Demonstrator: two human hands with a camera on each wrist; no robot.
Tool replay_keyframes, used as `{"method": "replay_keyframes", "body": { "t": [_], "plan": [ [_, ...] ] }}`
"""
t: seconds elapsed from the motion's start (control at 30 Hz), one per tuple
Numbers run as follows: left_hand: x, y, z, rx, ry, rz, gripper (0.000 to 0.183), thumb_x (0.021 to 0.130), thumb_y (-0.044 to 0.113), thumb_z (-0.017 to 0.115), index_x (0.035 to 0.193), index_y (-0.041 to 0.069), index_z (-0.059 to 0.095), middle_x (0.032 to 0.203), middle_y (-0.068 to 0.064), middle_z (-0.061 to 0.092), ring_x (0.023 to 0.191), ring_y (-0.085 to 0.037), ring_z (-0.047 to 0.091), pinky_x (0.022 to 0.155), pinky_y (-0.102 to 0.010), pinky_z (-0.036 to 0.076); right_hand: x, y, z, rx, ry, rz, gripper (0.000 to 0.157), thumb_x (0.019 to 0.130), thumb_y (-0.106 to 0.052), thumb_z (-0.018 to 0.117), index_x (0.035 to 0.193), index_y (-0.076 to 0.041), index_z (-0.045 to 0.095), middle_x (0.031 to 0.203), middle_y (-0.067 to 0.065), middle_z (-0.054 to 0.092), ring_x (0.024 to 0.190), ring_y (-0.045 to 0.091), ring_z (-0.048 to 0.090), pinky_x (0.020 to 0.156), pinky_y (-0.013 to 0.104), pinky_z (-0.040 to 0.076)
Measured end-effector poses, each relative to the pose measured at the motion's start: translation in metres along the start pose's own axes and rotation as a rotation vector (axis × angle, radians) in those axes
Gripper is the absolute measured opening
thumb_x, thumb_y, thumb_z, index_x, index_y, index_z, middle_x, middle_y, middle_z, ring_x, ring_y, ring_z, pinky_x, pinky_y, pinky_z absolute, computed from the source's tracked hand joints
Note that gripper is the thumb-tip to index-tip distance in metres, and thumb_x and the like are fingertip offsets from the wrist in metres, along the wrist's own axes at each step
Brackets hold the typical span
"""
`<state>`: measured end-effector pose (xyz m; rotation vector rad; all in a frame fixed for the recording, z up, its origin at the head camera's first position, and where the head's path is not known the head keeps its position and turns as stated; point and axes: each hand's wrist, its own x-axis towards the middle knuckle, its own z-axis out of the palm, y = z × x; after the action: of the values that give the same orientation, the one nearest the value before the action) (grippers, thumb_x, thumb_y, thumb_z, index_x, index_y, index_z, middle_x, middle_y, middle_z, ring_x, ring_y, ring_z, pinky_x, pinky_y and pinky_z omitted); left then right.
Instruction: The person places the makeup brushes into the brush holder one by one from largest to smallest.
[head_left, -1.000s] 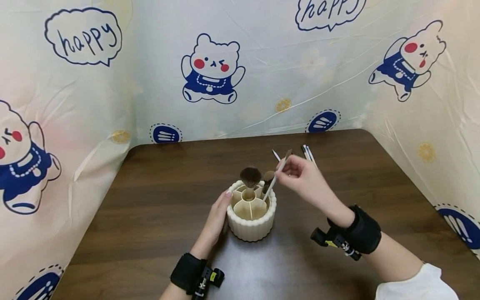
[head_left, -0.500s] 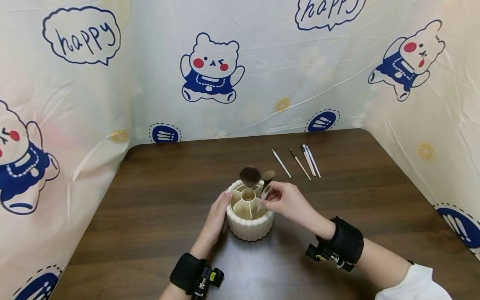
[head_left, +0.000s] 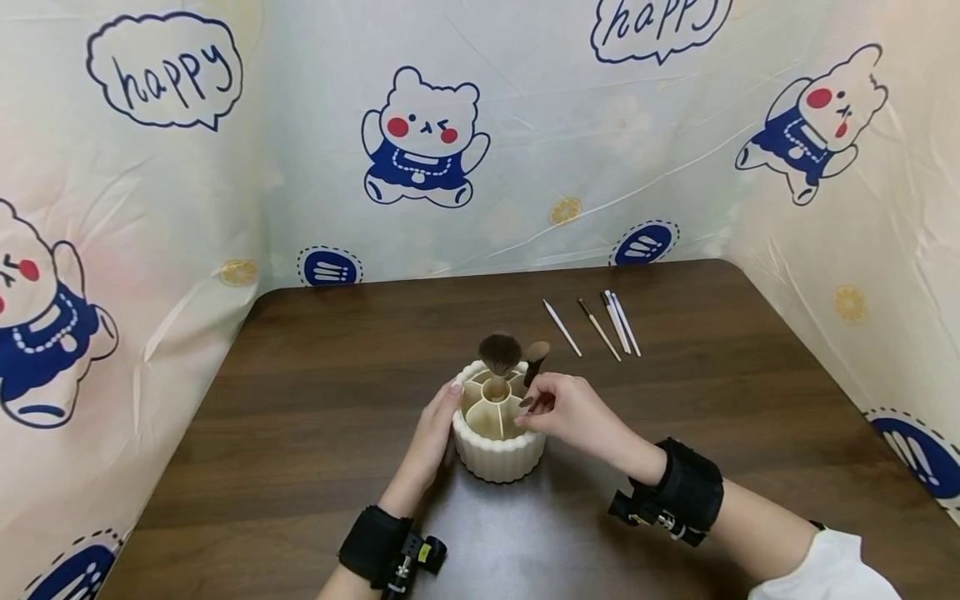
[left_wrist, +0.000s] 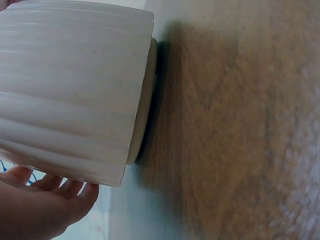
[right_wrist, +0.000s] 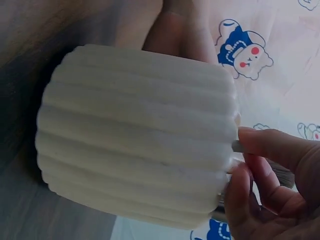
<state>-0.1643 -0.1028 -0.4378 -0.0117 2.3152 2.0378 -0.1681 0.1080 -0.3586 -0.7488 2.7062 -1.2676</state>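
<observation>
A cream fluted makeup brush holder (head_left: 501, 458), divided inside into compartments, stands on the brown table (head_left: 315, 400). My left hand (head_left: 435, 429) grips its left side, thumb at the rim; in the left wrist view its fingers (left_wrist: 75, 192) lie against the wall. At the right rim, my right hand (head_left: 577, 412) pinches a thin makeup brush (head_left: 526, 402), mostly hidden by the fingers and holder. A large fluffy brush (head_left: 500, 354) stands in the centre compartment. Behind the right fingers, a smaller brush (head_left: 537, 354) leans in the holder.
Several thin brushes lie behind the holder: a white one (head_left: 562, 327), one with a dark tip (head_left: 600, 330), and a close group (head_left: 621, 322) at their right. A printed curtain (head_left: 510, 167) surrounds the table's back and sides.
My right hand has moved down and left with the thin brush, lowering it into the right side of the holder. The left hand keeps its place.
</observation>
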Motion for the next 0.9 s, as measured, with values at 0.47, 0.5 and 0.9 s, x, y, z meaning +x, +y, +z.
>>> {"method": "replay_keyframes", "body": {
  "t": [0.47,0.5,0.9],
  "plan": [
    [-0.001,-0.001,0.000,0.001,0.001,0.007,0.055,0.102,0.040,0.033,0.144,0.005,0.040,0.148,-0.016,0.042,0.139,-0.030,0.035,0.117,-0.048,0.026,-0.007,0.010,0.003,-0.076,0.063,-0.035,0.019,0.072,-0.015,0.081,0.079,-0.008,0.065,0.072,0.001,0.054,0.066,0.007,0.048,0.060,0.017,0.040],
    [-0.001,-0.001,0.000,0.003,0.002,0.006,0.055,0.102,0.040,0.033,0.144,0.006,0.040,0.148,-0.016,0.042,0.139,-0.030,0.035,0.117,-0.048,0.026,-0.009,0.010,0.003,-0.070,0.066,-0.031,0.020,0.072,-0.015,0.082,0.081,-0.009,0.065,0.072,0.001,0.053,0.066,0.007,0.046,0.059,0.017,0.038],
    [0.000,0.001,-0.001,-0.004,-0.007,0.018,0.055,0.102,0.039,0.035,0.148,0.009,0.033,0.155,-0.012,0.033,0.145,-0.029,0.026,0.119,-0.049,0.019,-0.032,0.014,0.000,0.086,-0.032,0.240,0.091,0.079,-0.027,0.078,0.143,0.010,0.026,0.135,0.033,0.044,0.119,0.044,0.051,0.095,0.051,0.048]
  ]
}}
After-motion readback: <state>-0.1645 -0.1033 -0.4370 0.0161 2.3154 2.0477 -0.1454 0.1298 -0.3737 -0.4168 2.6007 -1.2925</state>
